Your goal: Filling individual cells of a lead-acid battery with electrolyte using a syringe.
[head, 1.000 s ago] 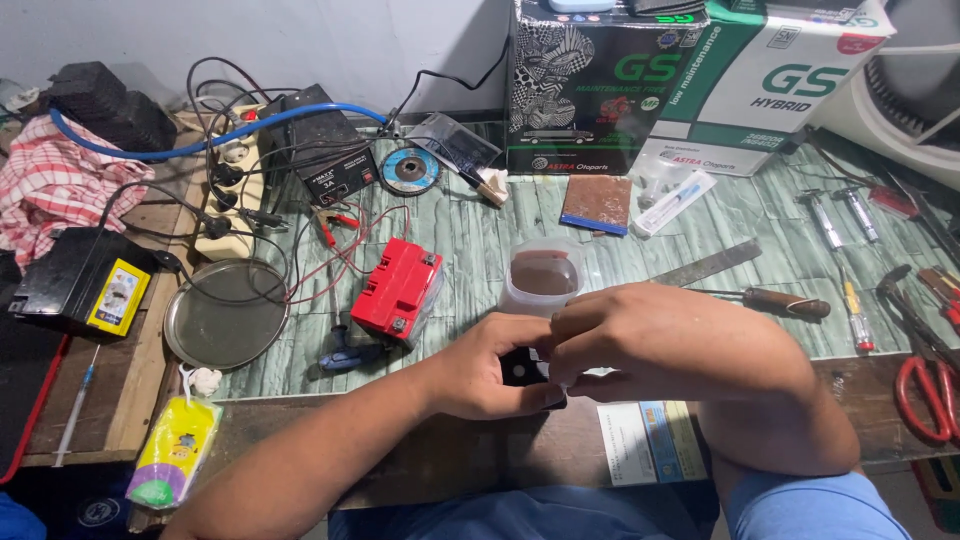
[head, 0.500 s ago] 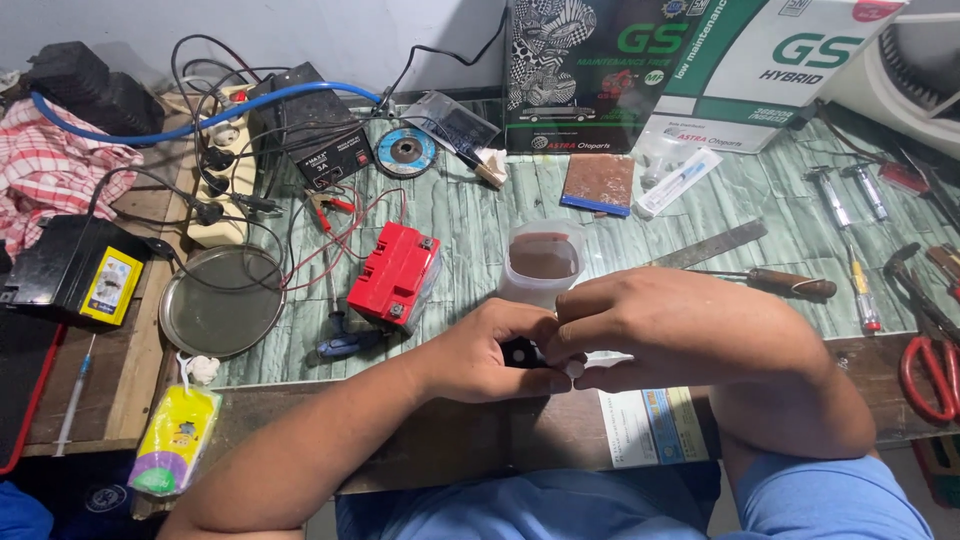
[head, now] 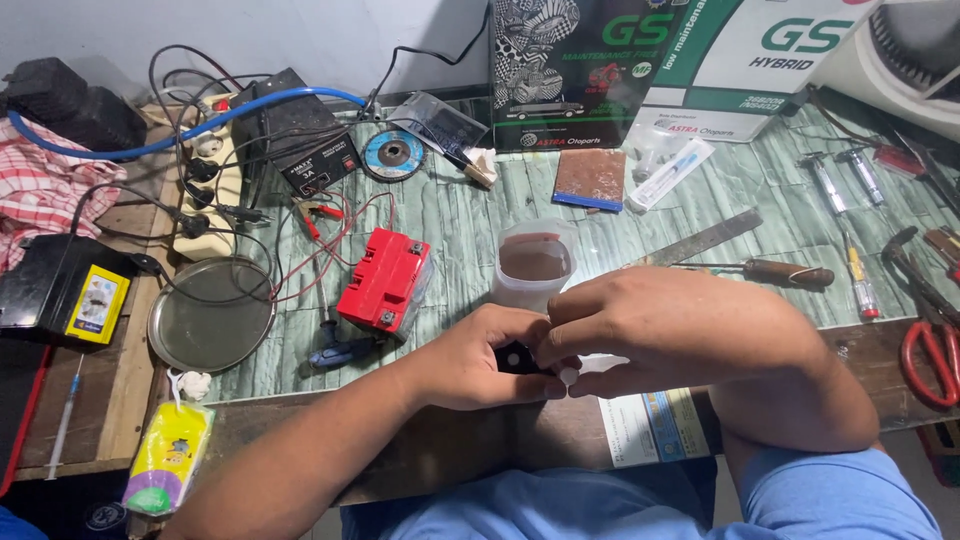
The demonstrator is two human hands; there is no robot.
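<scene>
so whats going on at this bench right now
A person sits at a cluttered workbench, both hands together at its near edge. The left hand and right hand pinch a small black part; what it is cannot be told. Just beyond stand a clear plastic cup of brownish liquid and a small red battery with thin wires running to it.

Repair workshop, cluttered bench (head: 470, 225), screwdrivers (head: 790, 272), batteries (head: 387, 281)

Pretty cluttered bench: red battery (head: 388, 282) near the middle, clear plastic cup (head: 534, 263) with brownish liquid just right of it. Round metal lid (head: 211, 314) off to the left, steel ruler (head: 703, 239) and wooden-handled screwdriver (head: 784, 271) right, red-handled scissors (head: 931, 345) at the edge.
</scene>
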